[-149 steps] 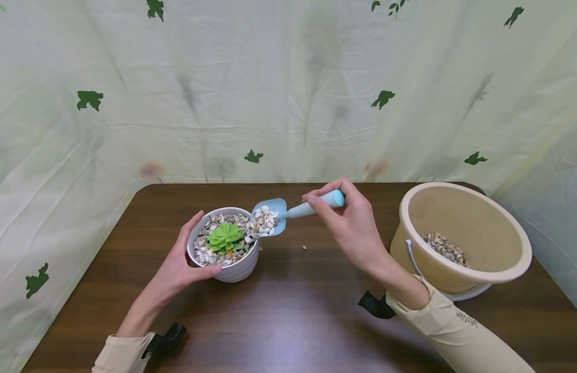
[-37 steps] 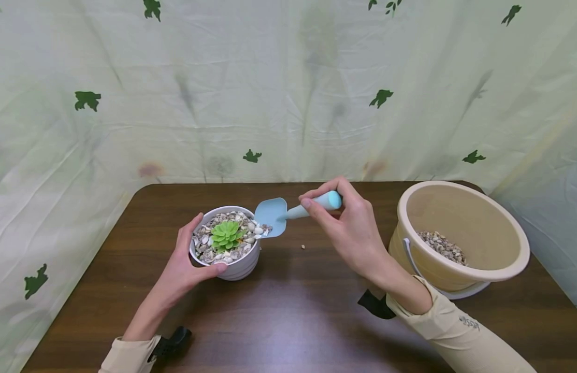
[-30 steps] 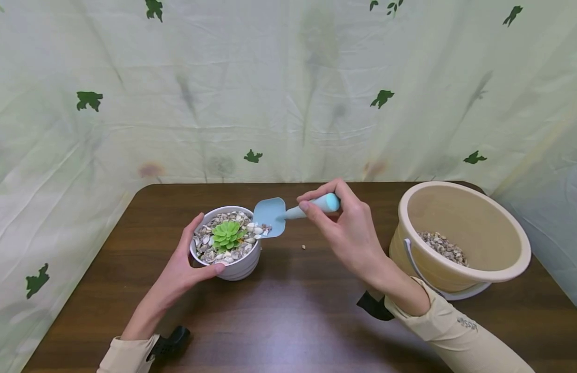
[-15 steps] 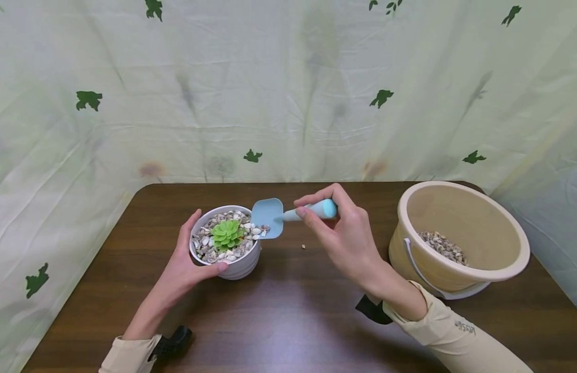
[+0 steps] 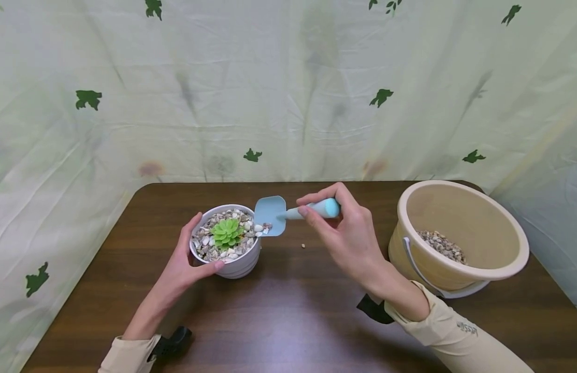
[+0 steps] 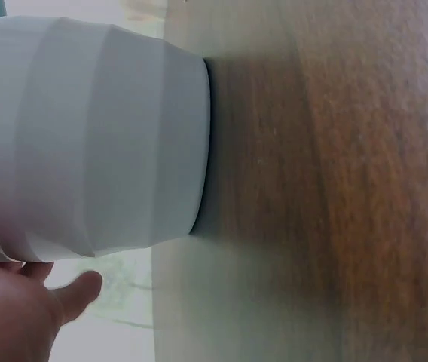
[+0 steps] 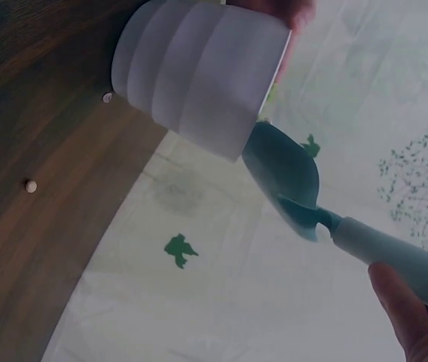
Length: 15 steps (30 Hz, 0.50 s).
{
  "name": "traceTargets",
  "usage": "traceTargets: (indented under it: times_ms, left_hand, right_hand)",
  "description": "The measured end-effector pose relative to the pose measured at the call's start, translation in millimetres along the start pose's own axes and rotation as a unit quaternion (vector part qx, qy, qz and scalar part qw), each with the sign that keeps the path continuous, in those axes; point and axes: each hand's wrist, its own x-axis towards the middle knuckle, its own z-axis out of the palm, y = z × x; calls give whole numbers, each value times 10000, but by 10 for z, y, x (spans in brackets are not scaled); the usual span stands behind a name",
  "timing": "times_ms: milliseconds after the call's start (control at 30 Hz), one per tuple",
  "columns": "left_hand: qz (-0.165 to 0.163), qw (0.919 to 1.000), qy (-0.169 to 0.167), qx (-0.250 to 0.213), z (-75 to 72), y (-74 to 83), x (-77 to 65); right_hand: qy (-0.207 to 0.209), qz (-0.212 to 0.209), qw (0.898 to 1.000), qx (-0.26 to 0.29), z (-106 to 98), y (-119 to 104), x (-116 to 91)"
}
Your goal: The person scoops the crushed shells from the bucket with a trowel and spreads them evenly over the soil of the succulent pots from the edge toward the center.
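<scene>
A white ribbed flowerpot (image 5: 237, 268) stands upright on the table, filled with pebbles and a green succulent (image 5: 227, 233). My left hand (image 5: 186, 264) grips it, with the thumb at the near side and fingers round the left. In my right hand (image 5: 351, 238) is a small blue hand shovel (image 5: 270, 211), pinched by its handle between thumb and fingers. The shovel's blade reaches the pot's right rim, a few pebbles (image 5: 265, 228) at its lower edge. In the right wrist view the blade (image 7: 280, 170) tilts down to the rim of the pot (image 7: 206, 68).
At the right of the brown table (image 5: 288, 316) stands a beige bucket (image 5: 465, 194) with a pale handle, pebbles (image 5: 442, 246) lying in its bottom. A loose pebble (image 5: 303, 246) lies between pot and bucket. A leaf-patterned curtain (image 5: 288, 93) hangs behind the table.
Five seconds ago the shovel carried a heap of pebbles; most have slid off into the pot, leaving the blade mostly bare. Lately the shovel has only shifted slightly at the rim.
</scene>
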Motion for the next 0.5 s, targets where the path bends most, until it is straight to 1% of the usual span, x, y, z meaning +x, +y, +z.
traceTargets:
  times_ms: [67,200,300,333,400,500]
  left_hand:
    - [-11,9999,96,114,4,0,5]
    - [45,9972,277,691,10,-17,25]
    - [113,9942,322,1016,8,-35,33]
    - [118,9942,300,1029,4,-40,33]
    - [88,9962,190,844,-7,-41,28]
    - [46,9993,-28,364,-29,-34,11]
  right_hand:
    - [8,-38,10000,-9,6,2,3]
    - [14,-66,10000,-31,15,5,4]
    - [12,-61,10000,-43,17,5,2]
    - [11,-61,10000,-48,18,4,2]
    - [9,-60,10000,-42,19,3,1]
    - [3,-52,10000,-65,19,0,-2]
